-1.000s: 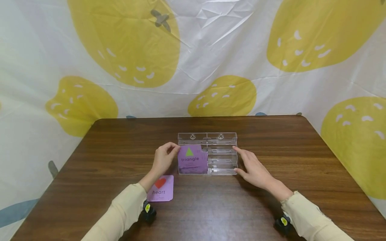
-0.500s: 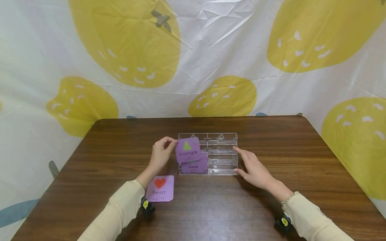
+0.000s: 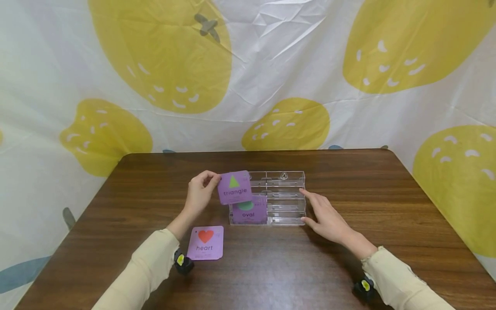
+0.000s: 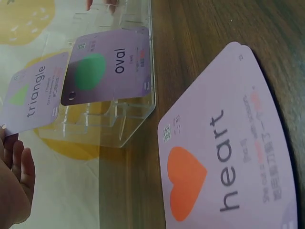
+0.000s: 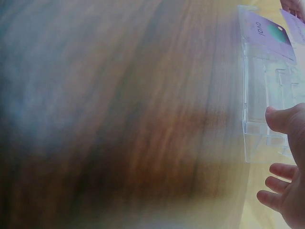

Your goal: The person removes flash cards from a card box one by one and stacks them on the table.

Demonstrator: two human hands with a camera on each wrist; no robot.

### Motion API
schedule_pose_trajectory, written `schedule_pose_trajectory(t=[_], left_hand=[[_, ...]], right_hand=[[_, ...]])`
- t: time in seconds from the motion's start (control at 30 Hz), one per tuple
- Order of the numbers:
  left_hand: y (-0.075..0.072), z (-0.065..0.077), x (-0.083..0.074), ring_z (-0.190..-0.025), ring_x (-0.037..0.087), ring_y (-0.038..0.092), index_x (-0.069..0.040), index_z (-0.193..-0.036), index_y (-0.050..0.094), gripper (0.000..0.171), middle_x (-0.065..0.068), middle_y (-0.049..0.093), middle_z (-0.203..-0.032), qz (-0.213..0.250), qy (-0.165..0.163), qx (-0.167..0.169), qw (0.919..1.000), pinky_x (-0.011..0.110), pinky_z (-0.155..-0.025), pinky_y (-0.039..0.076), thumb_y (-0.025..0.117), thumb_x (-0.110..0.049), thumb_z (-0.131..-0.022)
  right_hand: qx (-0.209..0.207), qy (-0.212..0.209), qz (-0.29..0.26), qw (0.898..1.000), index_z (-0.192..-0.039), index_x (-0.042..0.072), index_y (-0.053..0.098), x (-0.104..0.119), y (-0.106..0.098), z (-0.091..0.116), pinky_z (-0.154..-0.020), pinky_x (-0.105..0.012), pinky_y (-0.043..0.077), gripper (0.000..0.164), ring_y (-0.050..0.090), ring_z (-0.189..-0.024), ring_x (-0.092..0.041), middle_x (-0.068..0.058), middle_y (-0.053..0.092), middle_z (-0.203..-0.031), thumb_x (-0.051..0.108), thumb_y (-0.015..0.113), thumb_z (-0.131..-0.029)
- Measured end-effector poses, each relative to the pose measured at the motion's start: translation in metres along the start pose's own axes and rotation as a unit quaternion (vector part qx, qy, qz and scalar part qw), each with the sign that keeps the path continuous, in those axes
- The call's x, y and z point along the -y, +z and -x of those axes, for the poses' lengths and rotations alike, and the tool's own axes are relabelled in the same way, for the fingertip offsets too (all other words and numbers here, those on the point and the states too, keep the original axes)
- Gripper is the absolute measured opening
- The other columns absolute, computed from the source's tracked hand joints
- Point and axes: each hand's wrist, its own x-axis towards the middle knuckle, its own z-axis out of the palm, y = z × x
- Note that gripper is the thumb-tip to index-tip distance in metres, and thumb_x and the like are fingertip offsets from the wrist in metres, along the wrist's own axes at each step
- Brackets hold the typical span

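A purple triangle card is pinched at its upper left corner by my left hand, raised and slightly tilted in front of the rack's left side. Below and behind it, a purple oval card stands in the front left slot of the clear plastic card rack. My right hand touches the rack's right side, its fingers fairly straight and the thumb near the front corner. On the table close to my left wrist lies a heart card, apparently the top one of a small stack.
The brown wooden table runs back to a white curtain printed with yellow lemons. Stepped tiers divide the rack into left and right columns, and its right column shows no cards.
My left hand has lifted the triangle card up and to the left, away from the front left slot, uncovering the oval card. The right hand has stayed at the rack's side.
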Motion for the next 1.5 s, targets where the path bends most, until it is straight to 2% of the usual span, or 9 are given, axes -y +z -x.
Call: schedule_pose_trajectory(t=[0.23,0.47,0.6,0.77,0.9,1.1,1.2,1.37,1.5], left_hand=[[-0.010,0.001,0.000,-0.057,0.013,0.049,0.000,-0.083,0.064,0.018,0.012,0.059,-0.070,-0.005,-0.002,0.009,0.9999,0.019,-0.048,0.040,0.059,-0.016,-0.089],[-0.018,0.003,-0.002,-0.062,0.014,0.051,0.002,-0.085,0.064,0.020,0.013,0.061,-0.073,-0.005,-0.012,0.013,0.9998,0.017,-0.052,0.040,0.058,-0.017,-0.089],[-0.024,0.006,-0.015,-0.059,0.010,0.049,0.005,-0.085,0.063,0.018,0.019,0.061,-0.073,-0.005,-0.014,0.011,0.9998,0.016,-0.052,0.040,0.058,-0.011,-0.089],[-0.030,0.012,-0.036,-0.059,0.011,0.052,0.009,-0.086,0.061,0.018,0.021,0.061,-0.073,-0.008,-0.026,0.011,0.9996,0.017,-0.053,0.044,0.056,-0.007,-0.089],[-0.032,0.015,-0.038,-0.059,0.017,0.054,0.010,-0.085,0.061,0.017,0.020,0.061,-0.071,-0.004,-0.035,0.012,0.9993,0.020,-0.052,0.046,0.057,-0.006,-0.089],[-0.037,0.016,-0.032,-0.058,0.014,0.054,0.009,-0.085,0.061,0.017,0.022,0.061,-0.073,0.012,-0.044,0.014,0.9989,0.018,-0.051,0.046,0.056,-0.006,-0.089],[-0.040,0.014,-0.020,-0.057,0.009,0.054,0.009,-0.086,0.061,0.019,0.022,0.062,-0.074,0.021,-0.048,0.016,0.9985,0.018,-0.051,0.047,0.056,-0.009,-0.090],[-0.044,0.012,0.003,-0.057,0.006,0.055,0.006,-0.088,0.062,0.022,0.014,0.062,-0.071,0.014,-0.058,0.017,0.9981,0.030,-0.055,0.053,0.057,-0.016,-0.090],[-0.048,0.016,0.006,-0.057,0.007,0.056,0.004,-0.088,0.061,0.022,0.010,0.061,-0.069,0.005,-0.057,0.022,0.9981,0.038,-0.057,0.053,0.056,-0.017,-0.090]], right_hand=[[0.001,-0.002,-0.001,1.000,-0.142,0.009,0.022,0.000,0.000,0.000,-0.097,-0.049,0.033,0.076,0.035,-0.121,-0.035,-0.019,0.039,-0.132,0.015,0.068,-0.081],[0.006,0.001,-0.005,1.000,-0.142,0.009,0.021,0.000,-0.001,0.000,-0.096,-0.049,0.034,0.077,0.035,-0.121,-0.035,-0.018,0.038,-0.133,0.014,0.068,-0.082],[0.007,0.003,-0.007,1.000,-0.142,0.009,0.021,0.000,-0.002,0.000,-0.096,-0.049,0.034,0.077,0.035,-0.121,-0.035,-0.019,0.038,-0.133,0.014,0.068,-0.081],[0.007,0.003,-0.007,1.000,-0.142,0.008,0.022,0.001,-0.002,-0.001,-0.096,-0.050,0.033,0.076,0.035,-0.121,-0.035,-0.019,0.039,-0.133,0.014,0.068,-0.081],[0.007,0.001,-0.006,1.000,-0.142,0.008,0.022,0.001,-0.002,-0.001,-0.097,-0.049,0.033,0.076,0.035,-0.121,-0.035,-0.019,0.039,-0.133,0.014,0.067,-0.081],[0.009,0.002,-0.007,1.000,-0.142,0.008,0.022,0.001,-0.002,-0.001,-0.097,-0.049,0.033,0.076,0.035,-0.121,-0.035,-0.020,0.039,-0.133,0.014,0.067,-0.081],[0.011,0.005,-0.009,1.000,-0.142,0.009,0.021,0.001,-0.002,-0.001,-0.097,-0.049,0.033,0.076,0.034,-0.122,-0.035,-0.019,0.038,-0.134,0.014,0.067,-0.082],[0.010,0.005,-0.008,1.000,-0.142,0.009,0.021,0.001,-0.002,-0.001,-0.097,-0.049,0.033,0.076,0.034,-0.122,-0.035,-0.019,0.038,-0.134,0.014,0.067,-0.082],[0.008,0.003,-0.007,1.000,-0.142,0.008,0.022,0.001,-0.002,-0.001,-0.097,-0.049,0.033,0.076,0.035,-0.121,-0.035,-0.020,0.039,-0.133,0.015,0.067,-0.081]])
